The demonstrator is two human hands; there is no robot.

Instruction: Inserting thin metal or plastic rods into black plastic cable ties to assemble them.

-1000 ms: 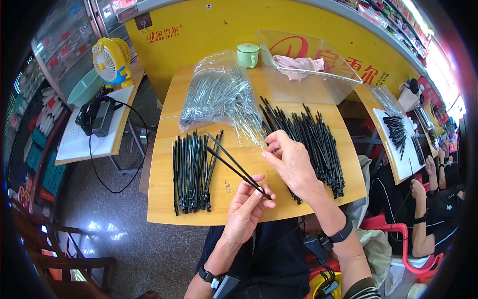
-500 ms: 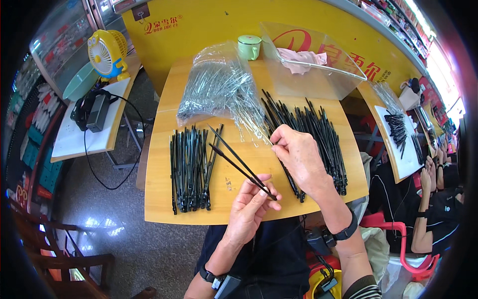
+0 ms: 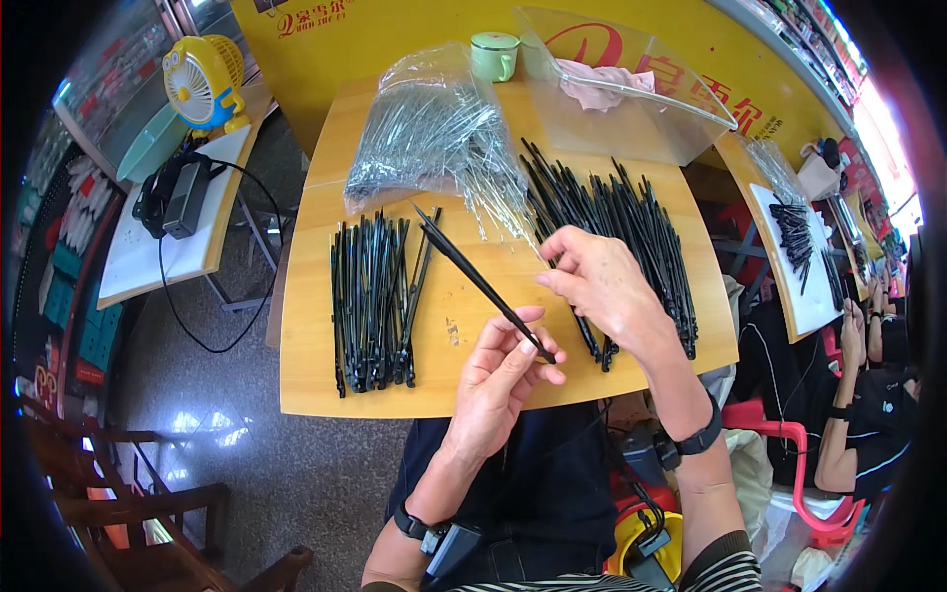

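Note:
My left hand (image 3: 493, 385) is closed around the lower end of slim black sticks (image 3: 483, 284). They point up and to the left over the table, lying almost along one another. My right hand (image 3: 617, 291) pinches at the end of a thin silver metal pin, beside loose metal pins (image 3: 493, 202) that spill from a clear plastic bag (image 3: 419, 123). The fingers partly hide what is pinched. To the left lies a row of black sticks (image 3: 370, 306). A wider, looser pile of black sticks (image 3: 641, 247) spreads beyond and right of my right hand.
On the wooden table (image 3: 444, 385) stand a green lidded mug (image 3: 495, 57) and a clear plastic tray (image 3: 641, 128) with a pink cloth (image 3: 604, 87). A yellow fan (image 3: 205, 84) and a black cable sit on a side table at left. Another person works at far right.
The two black sticks in my left hand were spread apart and now lie nearly together. My right hand stays by the metal pins. The whole view has tilted, shifting the table upward.

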